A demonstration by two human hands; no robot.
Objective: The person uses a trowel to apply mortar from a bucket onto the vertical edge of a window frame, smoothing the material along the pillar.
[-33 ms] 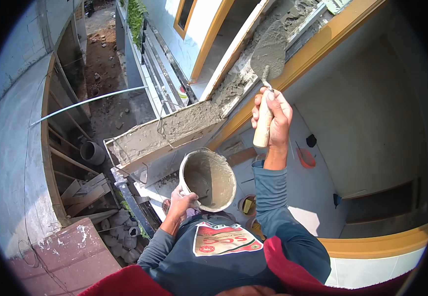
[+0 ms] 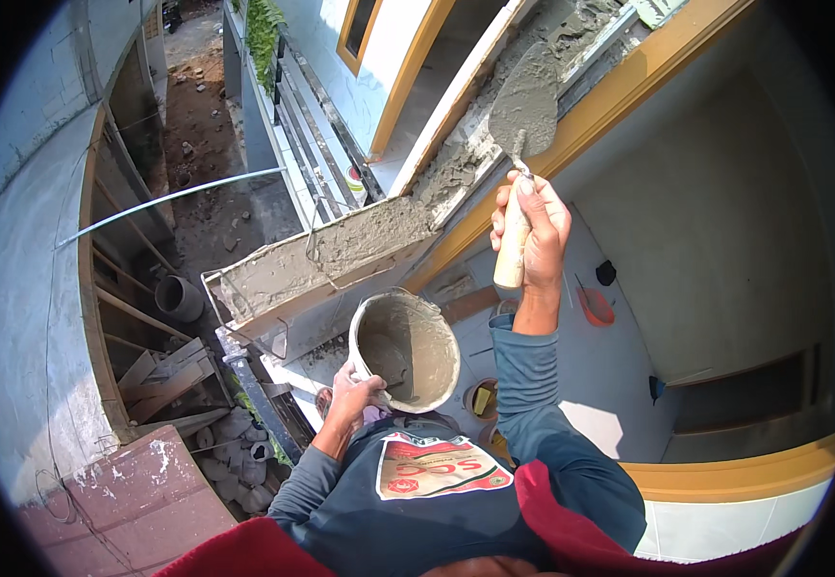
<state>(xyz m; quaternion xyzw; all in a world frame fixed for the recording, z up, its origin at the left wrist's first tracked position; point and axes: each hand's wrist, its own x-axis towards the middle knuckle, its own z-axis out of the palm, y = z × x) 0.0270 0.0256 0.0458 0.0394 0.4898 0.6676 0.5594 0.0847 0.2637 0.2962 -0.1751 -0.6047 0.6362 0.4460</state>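
My right hand (image 2: pixel 544 231) is closed around the pale wooden handle of a trowel (image 2: pixel 523 106). The grey-smeared blade points away from me, over wet mortar (image 2: pixel 571 43) lying along the top of the wall beside an orange-yellow frame. At my waist, my left hand (image 2: pixel 348 399) grips the near left rim of a bucket (image 2: pixel 434 351). Grey mortar coats the inside of the bucket, with some at the bottom. Just beyond the bucket, a second stretch of wall top (image 2: pixel 331 245) carries a smoother grey mortar layer, with bent metal rods across it.
The orange-yellow frame (image 2: pixel 619 106) runs along the wall at right. Far below on the floor are an orange-red scoop-like thing (image 2: pixel 595 306) and a small bucket (image 2: pixel 482 398). A pale pipe (image 2: pixel 172 197) crosses a gap at left, above rubble and boards. Black railings (image 2: pixel 326 115) stand ahead.
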